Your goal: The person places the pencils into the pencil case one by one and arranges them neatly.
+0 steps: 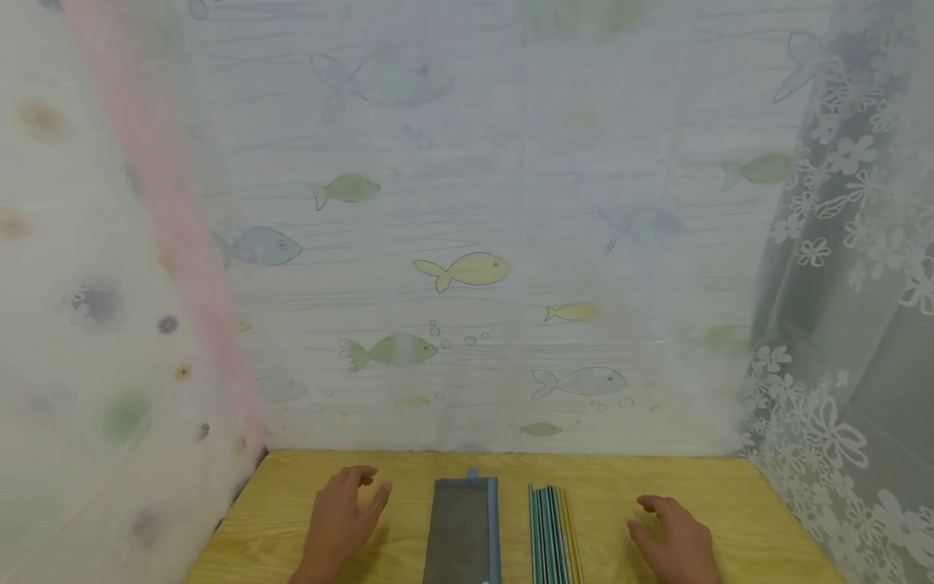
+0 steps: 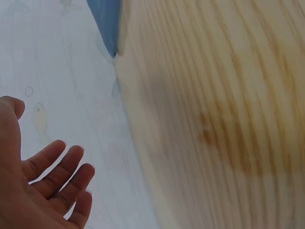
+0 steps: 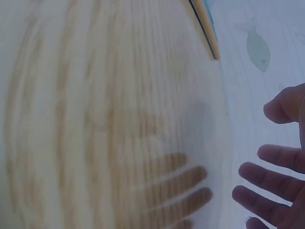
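Observation:
In the head view a flat dark-grey, box-like thing with a blue right edge and a small blue tab stands at the table's middle. Its blue corner shows at the top of the left wrist view. To its right is a row of thin teal, dark and yellow edges, packed side by side. My left hand hovers left of the grey thing, fingers loosely bent, holding nothing. Beyond the row, my right hand is held apart from it, fingers spread and relaxed. The near ends of both things are cut off by the frame.
The wooden table meets a pale curtain with printed fish at its far edge. A white spotted sheet hangs on the left. Sheer flower-patterned fabric hangs on the right side.

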A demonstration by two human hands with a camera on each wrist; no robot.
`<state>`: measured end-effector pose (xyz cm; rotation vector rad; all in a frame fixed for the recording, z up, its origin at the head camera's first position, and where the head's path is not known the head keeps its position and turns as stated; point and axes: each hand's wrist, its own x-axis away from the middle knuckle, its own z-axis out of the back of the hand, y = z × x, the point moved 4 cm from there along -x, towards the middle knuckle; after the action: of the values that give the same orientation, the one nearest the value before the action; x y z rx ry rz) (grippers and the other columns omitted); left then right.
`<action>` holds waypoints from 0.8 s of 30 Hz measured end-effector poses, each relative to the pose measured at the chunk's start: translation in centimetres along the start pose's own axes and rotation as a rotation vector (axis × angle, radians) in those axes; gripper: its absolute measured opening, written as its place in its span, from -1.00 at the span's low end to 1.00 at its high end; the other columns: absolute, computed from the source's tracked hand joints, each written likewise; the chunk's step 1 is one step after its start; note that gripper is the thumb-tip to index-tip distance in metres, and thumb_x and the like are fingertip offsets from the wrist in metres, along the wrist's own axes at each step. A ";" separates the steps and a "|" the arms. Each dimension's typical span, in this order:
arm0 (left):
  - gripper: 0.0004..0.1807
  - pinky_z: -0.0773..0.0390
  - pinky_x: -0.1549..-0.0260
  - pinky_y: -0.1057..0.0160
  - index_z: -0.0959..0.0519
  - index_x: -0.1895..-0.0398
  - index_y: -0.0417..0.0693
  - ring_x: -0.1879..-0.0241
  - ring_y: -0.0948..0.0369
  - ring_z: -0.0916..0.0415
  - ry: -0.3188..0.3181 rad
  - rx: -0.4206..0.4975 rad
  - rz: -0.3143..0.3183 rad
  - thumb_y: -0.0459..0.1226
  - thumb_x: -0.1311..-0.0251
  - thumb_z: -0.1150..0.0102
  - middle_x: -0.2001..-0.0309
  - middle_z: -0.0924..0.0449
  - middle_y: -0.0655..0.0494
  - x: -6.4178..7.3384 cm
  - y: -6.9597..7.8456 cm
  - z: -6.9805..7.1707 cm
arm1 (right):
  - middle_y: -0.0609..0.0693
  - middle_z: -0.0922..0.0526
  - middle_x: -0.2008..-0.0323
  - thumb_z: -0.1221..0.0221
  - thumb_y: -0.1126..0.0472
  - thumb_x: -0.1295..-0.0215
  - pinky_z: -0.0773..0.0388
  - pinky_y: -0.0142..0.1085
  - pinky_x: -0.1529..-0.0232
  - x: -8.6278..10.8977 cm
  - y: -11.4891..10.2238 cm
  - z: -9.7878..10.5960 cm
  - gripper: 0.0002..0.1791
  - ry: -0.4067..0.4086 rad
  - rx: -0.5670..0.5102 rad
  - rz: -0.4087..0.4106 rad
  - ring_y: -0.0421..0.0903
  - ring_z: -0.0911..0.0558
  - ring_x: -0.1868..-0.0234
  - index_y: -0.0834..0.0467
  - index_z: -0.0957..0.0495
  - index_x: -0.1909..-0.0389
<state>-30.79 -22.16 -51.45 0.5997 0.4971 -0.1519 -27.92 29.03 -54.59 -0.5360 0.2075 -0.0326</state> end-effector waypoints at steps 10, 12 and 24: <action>-0.58 -0.63 0.02 -0.13 -0.67 -0.08 -0.10 0.01 0.03 -0.64 -0.080 0.060 0.017 0.03 -0.42 -0.31 0.01 -0.68 0.05 0.5 2.2 -1.7 | 0.07 -0.75 0.01 -0.34 0.06 -0.41 -0.54 0.26 -0.06 0.0 -1.5 -0.2 -0.57 0.014 -0.061 0.013 0.14 -0.72 -0.01 0.23 -0.66 -0.15; -0.58 -0.62 -0.01 -0.15 -0.67 -0.09 -0.09 0.00 0.04 -0.64 -0.087 0.075 0.030 0.03 -0.41 -0.32 -0.01 -0.68 0.05 0.6 2.5 -2.0 | 0.08 -0.75 0.02 -0.35 0.08 -0.39 -0.54 0.25 -0.09 0.1 -1.8 -0.3 -0.59 0.024 -0.074 0.023 0.14 -0.72 -0.01 0.24 -0.66 -0.14; -0.62 -0.56 -0.07 -0.16 -0.67 -0.08 -0.01 -0.01 0.13 -0.61 -0.096 0.129 0.044 0.03 -0.40 -0.33 -0.01 -0.65 0.16 0.9 4.1 -4.1 | 0.07 -0.73 -0.01 -0.39 0.17 -0.35 -0.63 0.04 -0.06 0.4 -3.5 -1.2 -0.60 0.035 -0.207 0.033 0.08 -0.69 -0.04 0.28 -0.64 -0.12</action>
<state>-30.51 -16.45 -52.81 0.7254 0.3825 -0.1710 -27.68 25.37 -53.90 -0.7383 0.2555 0.0117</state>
